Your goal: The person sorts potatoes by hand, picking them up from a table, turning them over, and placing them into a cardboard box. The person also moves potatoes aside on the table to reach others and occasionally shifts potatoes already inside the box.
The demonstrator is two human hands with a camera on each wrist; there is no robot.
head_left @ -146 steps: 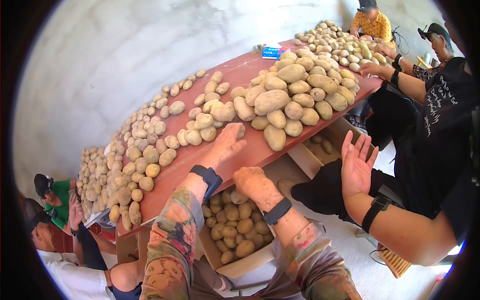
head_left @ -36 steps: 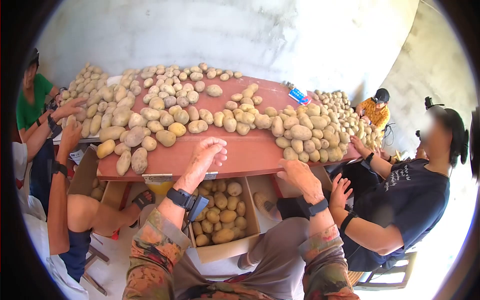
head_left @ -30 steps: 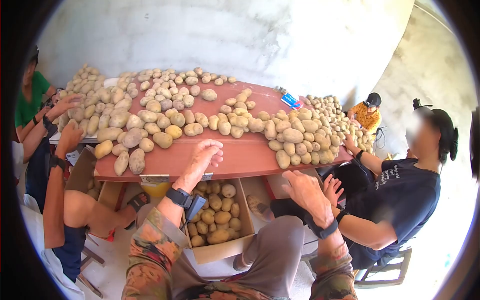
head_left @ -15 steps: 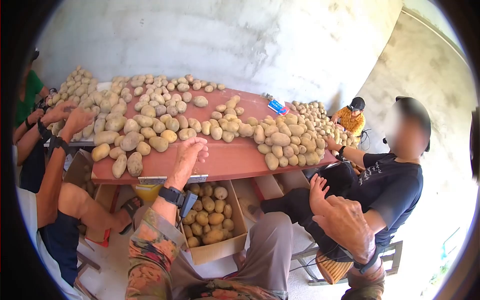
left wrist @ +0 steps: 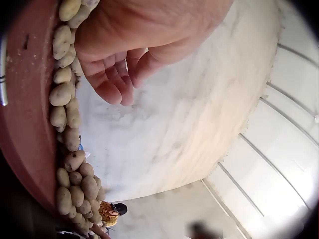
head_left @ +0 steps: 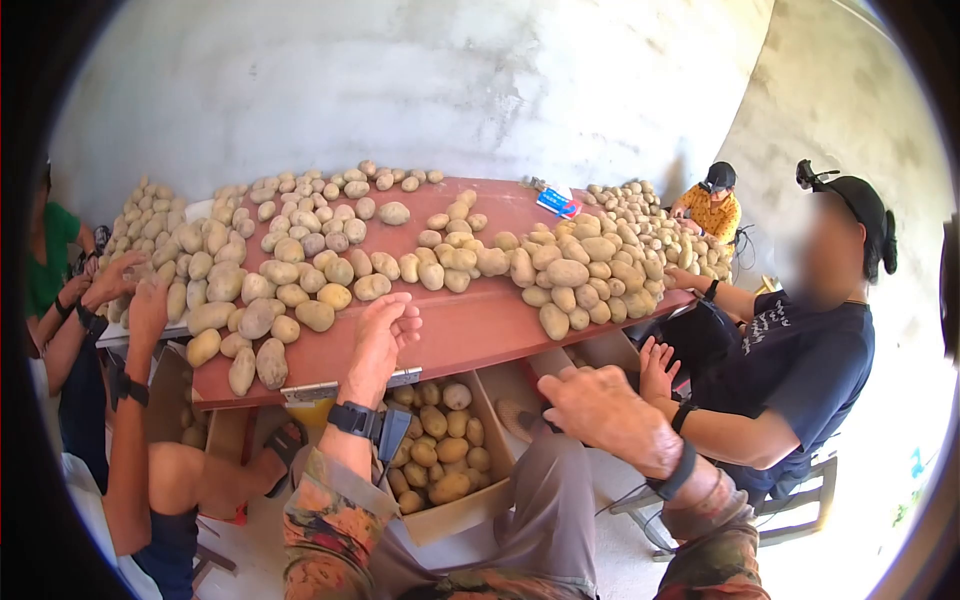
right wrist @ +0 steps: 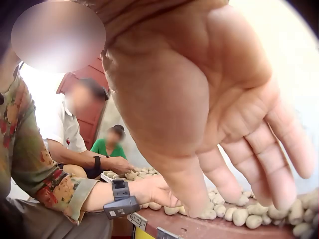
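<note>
In the head view my left hand (head_left: 380, 345) hovers over the near part of the red table (head_left: 470, 325), fingers loosely curled. The left wrist view shows the same hand with nothing between its fingers and thumb. My right hand (head_left: 612, 415) hangs in front of the table edge, to the right of a cardboard box (head_left: 465, 520) of potatoes (head_left: 450, 450). Its bare palm and extended fingers (right wrist: 259, 149) fill much of the right wrist view. Potatoes lie in a long band across the table, with a taller heap (head_left: 575, 270) beyond my right hand.
A blue tissue box (head_left: 557, 203) lies at the back near the wall. Close on my right sits a person in a dark shirt (head_left: 800, 375); others work at the left end and far right. More boxes stand under the table, and a wooden stool (head_left: 800, 510) is at right.
My right hand swung down and right, away from the table edge, then came back left and up over the last half second. The left hand stayed near its place. The head view turned slightly.
</note>
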